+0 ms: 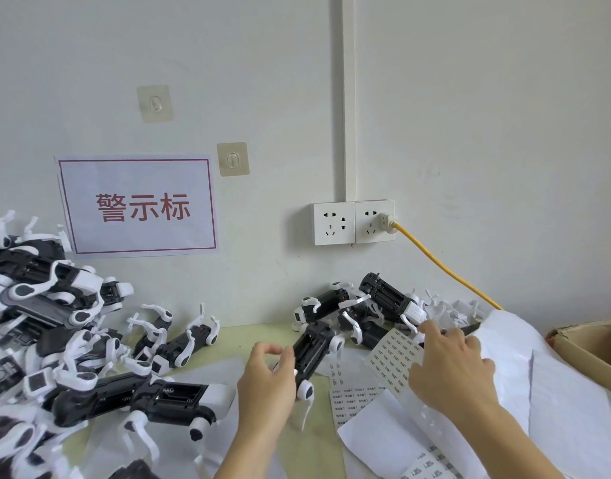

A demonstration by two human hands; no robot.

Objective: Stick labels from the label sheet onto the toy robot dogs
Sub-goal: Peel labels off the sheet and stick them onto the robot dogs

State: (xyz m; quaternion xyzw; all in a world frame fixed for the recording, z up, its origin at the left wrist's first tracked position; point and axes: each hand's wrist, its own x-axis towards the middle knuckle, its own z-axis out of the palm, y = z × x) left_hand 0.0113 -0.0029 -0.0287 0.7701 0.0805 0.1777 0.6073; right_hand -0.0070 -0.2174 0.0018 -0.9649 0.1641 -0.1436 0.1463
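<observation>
Nearest the lens: left hand (266, 385), fingers curled round the rear end of a black-and-white plastic toy robot dog (312, 357), belly and open battery bay turned up, thumb and forefinger arched apart above its near flank. Dog held just above loose white backing papers (394, 430) on the pale green tabletop (242, 340).

Right hand (449, 368) laid knuckles-up over the white label sheet printed with rows of small dark-text labels (395, 357); fingertips (430, 328) at the sheet's far edge, hard against a heap of further black-and-white toy dogs (373, 305). Fingers loosely bent; undersides hidden, so cannot tell whether a label is pinched. Sheet partly beneath the palm, curling upward to the left of the fingers.

Left of the held dog, a large pile of toy dogs (55, 340).

Judged step: fetching a label, dog already presented for it. Next move calls for a fingertip or nail under one label's corner, a clean peel without folding, then carriage to the upturned body and firm pressing flat.
</observation>
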